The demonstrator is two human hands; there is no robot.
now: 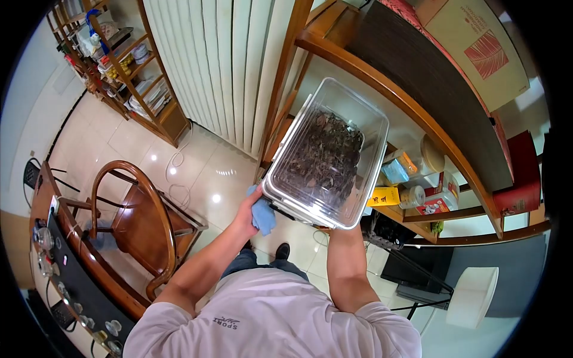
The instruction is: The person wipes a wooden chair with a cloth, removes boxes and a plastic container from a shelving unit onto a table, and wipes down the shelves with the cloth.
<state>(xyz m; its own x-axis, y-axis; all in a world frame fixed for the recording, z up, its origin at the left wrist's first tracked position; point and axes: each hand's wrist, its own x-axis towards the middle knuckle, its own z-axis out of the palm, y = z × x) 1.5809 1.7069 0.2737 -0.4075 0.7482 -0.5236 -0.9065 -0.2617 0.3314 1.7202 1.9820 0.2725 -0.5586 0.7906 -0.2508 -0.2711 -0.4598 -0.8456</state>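
Note:
A clear plastic storage box [371, 128] with a transparent lid is held up in front of me, tilted. Dark, dry, curled leaves [322, 155], looking like loose tea, fill part of it. My left hand [248, 210] grips the near left corner of the box and has a blue cloth [263, 216] in its fingers, hanging below. From the near right side, my right hand [357, 186] reaches under the box and supports it; most of it is hidden, with a blurred part showing through the plastic.
Wooden shelving [412, 89] curves along the right, with a yellow box [384, 196], jars and packets on a lower shelf. A cardboard box [477, 48] sits on top. A wooden armchair [140, 230] and a tea table [71, 262] stand left. A cable [179, 161] lies on the tiles.

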